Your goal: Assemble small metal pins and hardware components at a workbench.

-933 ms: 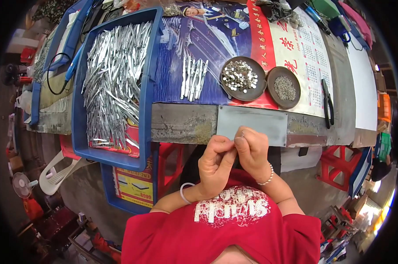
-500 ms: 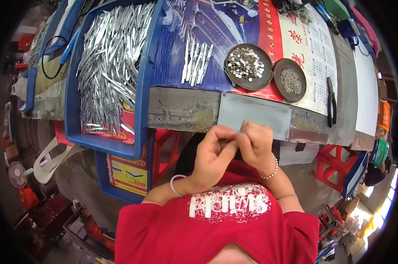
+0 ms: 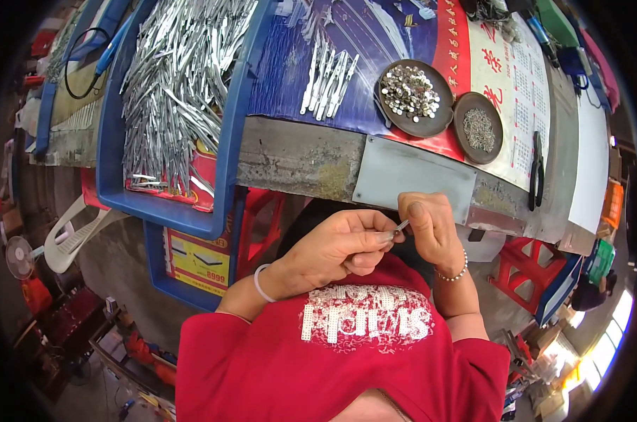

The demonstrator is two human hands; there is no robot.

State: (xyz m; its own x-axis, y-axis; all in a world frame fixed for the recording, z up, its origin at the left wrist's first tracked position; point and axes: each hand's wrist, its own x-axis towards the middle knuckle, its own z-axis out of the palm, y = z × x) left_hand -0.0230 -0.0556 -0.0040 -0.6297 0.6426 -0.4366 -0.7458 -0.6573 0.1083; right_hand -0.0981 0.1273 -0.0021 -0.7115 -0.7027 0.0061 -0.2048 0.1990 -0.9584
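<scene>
Just past the table's front edge, my left hand (image 3: 343,246) pinches a small shiny metal piece (image 3: 401,226) between thumb and forefinger; only its tip shows. My right hand (image 3: 429,228) is close beside it with fingers curled and thumb pressed in; whatever it holds is hidden. Beyond my hands, a grey metal plate (image 3: 410,176) is fixed at the table edge. Several slim metal strips (image 3: 329,84) lie in a row on the blue sheet. A dark dish holds small silver discs (image 3: 408,91), and a smaller dish contains tiny metal parts (image 3: 479,131).
To the left, a blue tray (image 3: 227,151) holds a heap of metal strips (image 3: 181,84). Pliers (image 3: 536,172) with dark handles lie at the right of the table. A red stool (image 3: 522,274) stands below on the right, and a pale chair (image 3: 79,235) on the left.
My hands have shifted slightly apart and the right hand has turned, so the tip of the metal piece now shows. The whole view has moved a little.
</scene>
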